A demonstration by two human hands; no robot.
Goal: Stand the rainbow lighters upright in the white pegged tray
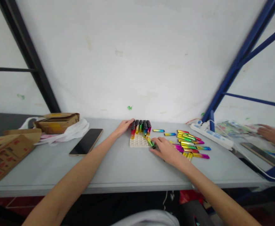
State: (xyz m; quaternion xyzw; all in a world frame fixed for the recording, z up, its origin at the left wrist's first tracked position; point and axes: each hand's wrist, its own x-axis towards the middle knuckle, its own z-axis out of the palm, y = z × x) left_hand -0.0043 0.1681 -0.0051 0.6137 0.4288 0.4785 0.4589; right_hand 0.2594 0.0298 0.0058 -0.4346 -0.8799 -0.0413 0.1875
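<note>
Upright lighters point(140, 126) with black tops and shiny coloured bodies stand close together in a white tray with rows of holes point(139, 143). The tray's front rows show bare holes. My left hand point(125, 126) rests at the tray's back left corner, fingers stretched out against the outer lighters. In my right hand point(165, 150), at the tray's front right corner, a green and yellow lighter point(150, 142) is pinched, tilted, its black end towards my fingers. Many loose metallic lighters point(189, 141) lie to the right of this hand, partly hidden by it.
A dark phone point(86, 142) lies left of the tray. Further left are cardboard boxes point(12, 150) and a white plastic bag point(74, 133). A power strip point(211, 136) with cables lies right, beside a blue frame point(236, 66). Another person's hand point(270, 133) is beyond it.
</note>
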